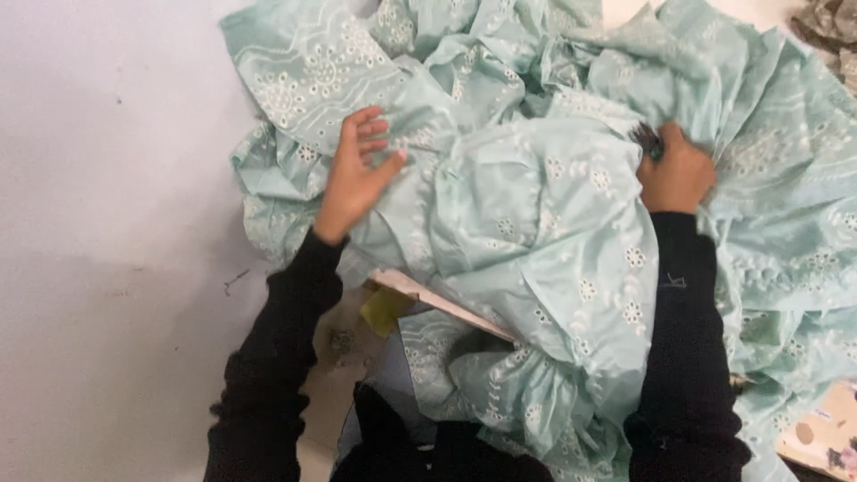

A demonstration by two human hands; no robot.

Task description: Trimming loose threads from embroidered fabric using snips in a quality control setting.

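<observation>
Head view: big heap of pale mint-green fabric (536,223) w/ white eyelet embroidery, bunched and folded, filling the centre and right of the frame and running off the top and right edges.

L hand (355,170) lies on the heap's left part, fingers spread and loose, palm down on the cloth, not gripping anything; thumb points right along a fold. Black sleeve (272,366) runs from it down to the bottom edge.

R hand (677,174) is closed into a fist, bunched into the cloth near the upper right, w/ a small dark object (648,140) sticking out at the knuckles; can't tell what it is. Its black sleeve drops straight to the bottom edge, cloth draped on both sides of it.

Between the two arms a wide fold of the fabric hangs down toward the person's lap. Under it a thin light board edge (446,303) runs diagonally, w/ a yellow-green scrap (386,310) just beside its left end.

Edges and room: left third of the frame is a bare pale grey surface (107,223), w/ a small dark mark near the cloth's lower left edge. Heap's left edge is ragged, just left of the L hand. Right side is packed w/ cloth. Bottom right corner shows a patterned card piece (826,433); top right corner a bit of grey-brown cloth (830,27).
</observation>
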